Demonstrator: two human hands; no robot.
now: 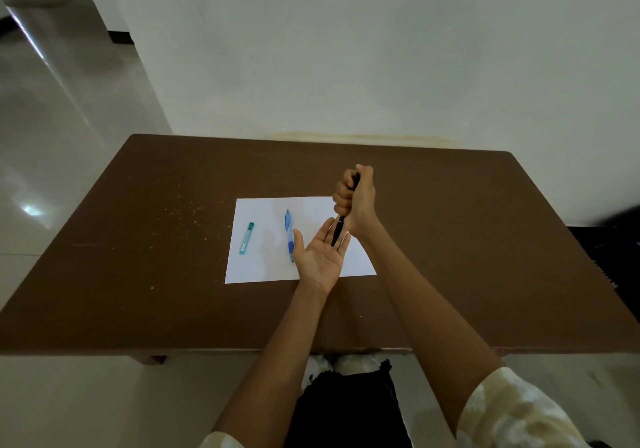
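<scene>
My right hand grips a black pen-like tool in a fist, upright, with its tip pointing down onto my left palm. My left hand lies open, palm up, over the right part of a white sheet of paper. A blue pen lies on the sheet just left of my left thumb. A small teal lead case lies near the sheet's left edge.
The brown table stands against a white wall, with pale specks left of the sheet. Shiny tiled floor lies to the left. A dark object sits off the table's right edge.
</scene>
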